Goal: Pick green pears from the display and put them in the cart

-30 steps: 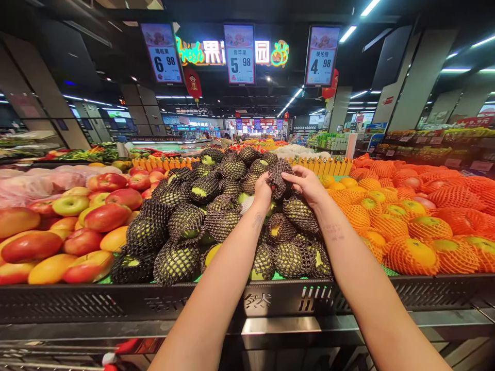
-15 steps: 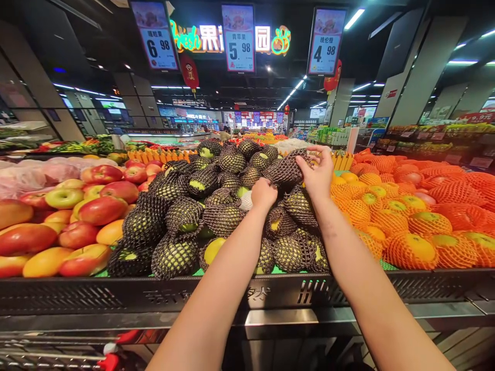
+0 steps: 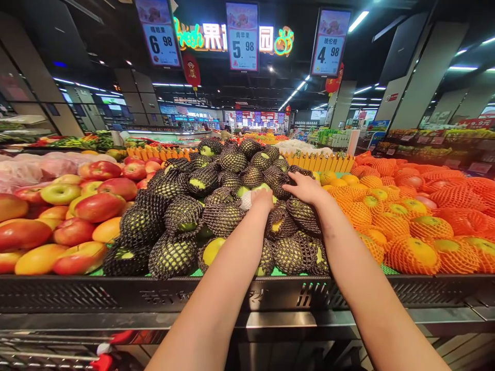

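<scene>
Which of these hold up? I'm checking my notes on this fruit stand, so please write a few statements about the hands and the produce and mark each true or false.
1. Both hands rest on the pile of fruit in dark net sleeves. True: the left hand and the right hand are both on it.
2. The right hand holds a fruit up in the air. False: it lies on the pile.
3. Red and yellow apples lie left of the dark pile. True.
4. The fruit in orange net sleeves lies left of the hands. False: it lies to their right.
5. The price sign above the pile reads 5.98. True.
</scene>
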